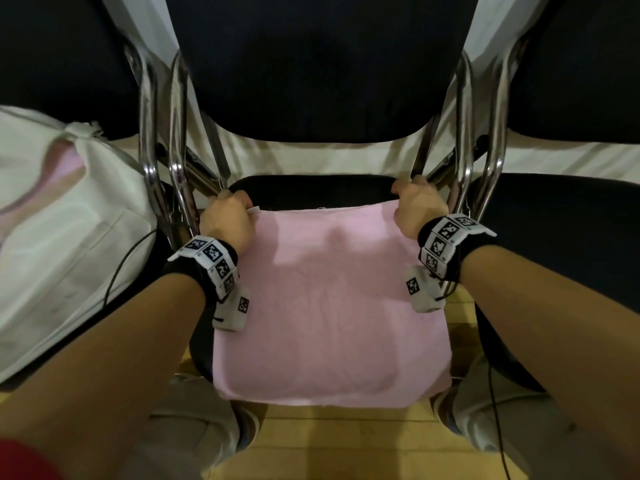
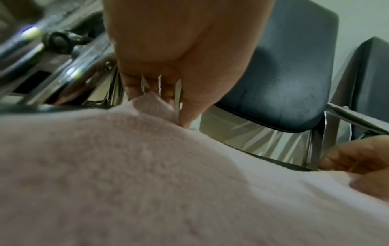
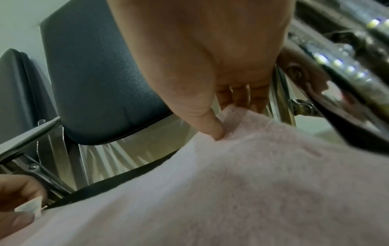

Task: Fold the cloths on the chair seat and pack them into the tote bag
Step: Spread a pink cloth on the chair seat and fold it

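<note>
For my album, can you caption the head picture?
Both hands, left hand and right hand, pinch the pink cloth's far corners.

Head view looks steeply down on the fluffy pink cloth [image 1: 322, 306]; both wrist views skim it closely, facing the dark padded chair back [image 2: 290, 71]

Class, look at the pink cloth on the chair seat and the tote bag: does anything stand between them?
Yes. The chrome chair frame tubes rise between the pink cloth and the white tote bag on the next seat to the left. The left hand and right hand already pinch the cloth's far corners, with nothing between them and it.
</note>
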A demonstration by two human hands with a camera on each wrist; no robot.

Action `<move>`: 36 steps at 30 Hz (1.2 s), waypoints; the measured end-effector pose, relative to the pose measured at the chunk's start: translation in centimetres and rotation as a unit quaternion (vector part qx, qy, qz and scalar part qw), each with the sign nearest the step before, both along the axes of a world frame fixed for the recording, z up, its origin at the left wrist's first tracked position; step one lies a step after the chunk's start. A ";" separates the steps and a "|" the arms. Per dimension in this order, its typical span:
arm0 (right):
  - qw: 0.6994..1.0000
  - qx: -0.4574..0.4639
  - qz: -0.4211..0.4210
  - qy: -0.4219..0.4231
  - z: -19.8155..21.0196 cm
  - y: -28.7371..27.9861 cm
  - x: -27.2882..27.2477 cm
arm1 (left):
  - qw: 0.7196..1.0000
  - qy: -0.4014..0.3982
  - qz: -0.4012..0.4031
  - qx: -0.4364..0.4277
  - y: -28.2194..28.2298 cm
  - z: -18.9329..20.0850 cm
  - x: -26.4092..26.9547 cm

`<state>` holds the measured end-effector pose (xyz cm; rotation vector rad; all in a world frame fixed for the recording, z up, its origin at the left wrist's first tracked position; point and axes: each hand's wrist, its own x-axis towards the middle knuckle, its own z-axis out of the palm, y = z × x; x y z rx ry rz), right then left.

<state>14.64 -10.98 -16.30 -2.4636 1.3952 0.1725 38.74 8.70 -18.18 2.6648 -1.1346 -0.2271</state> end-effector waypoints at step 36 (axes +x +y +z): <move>0.821 0.331 -0.336 -0.321 -6.2 19.1 -19.6 | 0.760 0.498 0.363 -0.206 22.9 -2.4 -15.9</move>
